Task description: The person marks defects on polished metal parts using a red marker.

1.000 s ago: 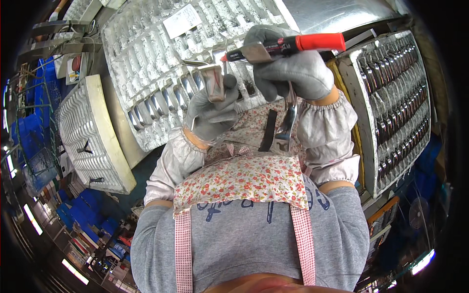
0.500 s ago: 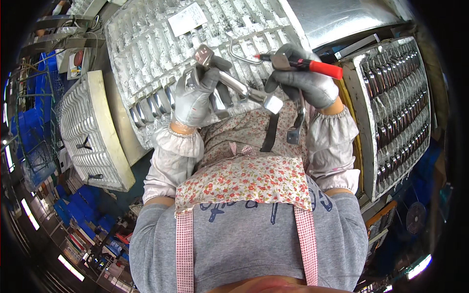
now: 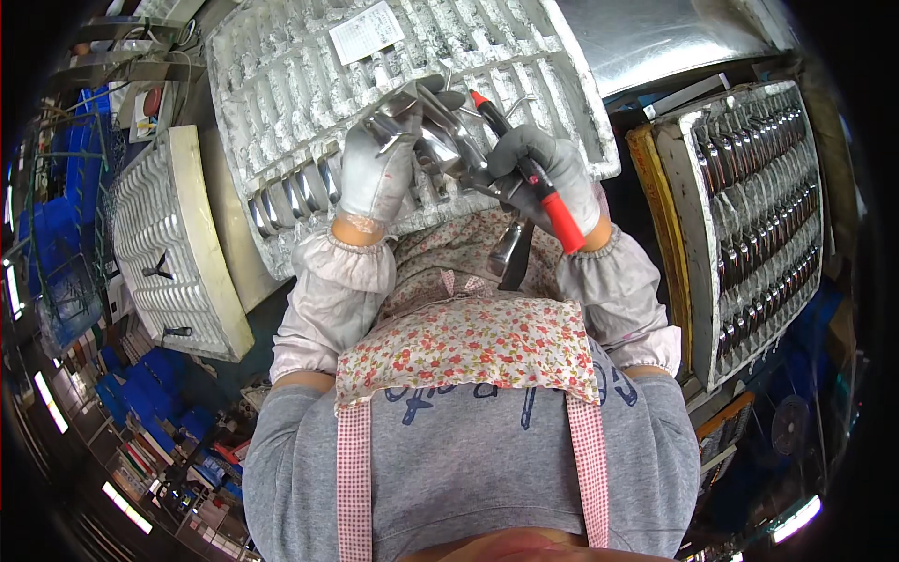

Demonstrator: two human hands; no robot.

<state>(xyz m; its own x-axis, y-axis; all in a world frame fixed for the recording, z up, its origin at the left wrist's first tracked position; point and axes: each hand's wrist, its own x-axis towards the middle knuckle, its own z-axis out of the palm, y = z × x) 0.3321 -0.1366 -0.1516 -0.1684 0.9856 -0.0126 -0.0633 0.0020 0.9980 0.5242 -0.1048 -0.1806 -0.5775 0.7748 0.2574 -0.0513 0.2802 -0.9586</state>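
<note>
My left hand [image 3: 377, 176], in a grey-white glove, is closed round shiny bent metal parts [image 3: 442, 148]; how many it holds is hard to tell. A black-and-red marker pen [image 3: 562, 223] lies across my right hand [image 3: 554, 167], its red tip pointing up and away. The gloved fingers of that hand are closed on the pen and meet the near end of the metal parts. Another shiny metal piece [image 3: 510, 251] hangs below the right hand, over the apron. Beneath both hands is a slotted, whitish tray [image 3: 281, 98], with a row of curved metal parts [image 3: 298, 197] in its near-left slots.
A paper slip [image 3: 365, 34] lies on the tray's far part. To the left, a second slotted tray [image 3: 140, 225] holds a few dark pieces. A tray filled with shiny parts [image 3: 763, 225] stands at right, below a metal sheet surface [image 3: 670, 42].
My right hand has moved left and nearer to me, bringing the pen to a steeper slant. The metal parts in my left hand have turned, and the hands are closer together.
</note>
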